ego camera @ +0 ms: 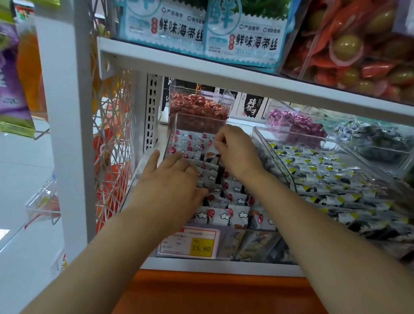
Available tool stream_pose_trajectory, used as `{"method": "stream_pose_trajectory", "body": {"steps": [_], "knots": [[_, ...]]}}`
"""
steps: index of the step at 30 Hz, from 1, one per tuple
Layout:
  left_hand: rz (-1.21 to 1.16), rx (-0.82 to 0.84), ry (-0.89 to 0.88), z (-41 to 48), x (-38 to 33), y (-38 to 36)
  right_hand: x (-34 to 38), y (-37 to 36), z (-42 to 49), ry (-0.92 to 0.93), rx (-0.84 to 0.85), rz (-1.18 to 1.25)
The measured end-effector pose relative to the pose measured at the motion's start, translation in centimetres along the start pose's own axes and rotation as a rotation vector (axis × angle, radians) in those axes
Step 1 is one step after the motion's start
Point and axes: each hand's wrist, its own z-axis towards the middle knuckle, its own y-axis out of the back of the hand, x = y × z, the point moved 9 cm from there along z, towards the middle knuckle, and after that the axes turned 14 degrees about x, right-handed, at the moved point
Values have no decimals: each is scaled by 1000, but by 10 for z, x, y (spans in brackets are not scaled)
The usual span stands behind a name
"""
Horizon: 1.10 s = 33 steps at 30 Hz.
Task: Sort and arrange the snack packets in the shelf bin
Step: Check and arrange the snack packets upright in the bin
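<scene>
Clear-plastic bin (172, 135) holds rows of snack packets (236, 213) beneath both hands. Left hand (172, 178) lies flat, fingers straight, pressing packets by the left wall. Right hand (236, 150), just beyond it, pinches a raised packet (212, 156), with open room overhead.

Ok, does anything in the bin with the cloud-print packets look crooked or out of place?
Yes. The stray packet under the right hand sticks up tilted and shows a darker picture side, while the cloud-print packets around it sit in rows. The right hand seems to pinch it; the left hand rests flat on the rows.
</scene>
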Motion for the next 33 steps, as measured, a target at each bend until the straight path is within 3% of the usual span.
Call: {"method": "stream_pose_trajectory", "body": {"steps": [8, 17, 21, 27, 33], "knots": [[-72, -55, -22, -4, -1, 8, -12, 39, -30, -34, -250, 218], [-157, -370, -73, -20, -6, 42, -29, 64, -91, -50, -437, 648], [-494, -408, -101, -24, -4, 46, -31, 68, -120, -61, -468, 747], [-984, -172, -76, -11, -5, 16, -41, 47, -143, -129, -373, 1101], [-1400, -95, -17, -11, -2, 0, -43, 35, -148, -106, -311, 1382]]}}
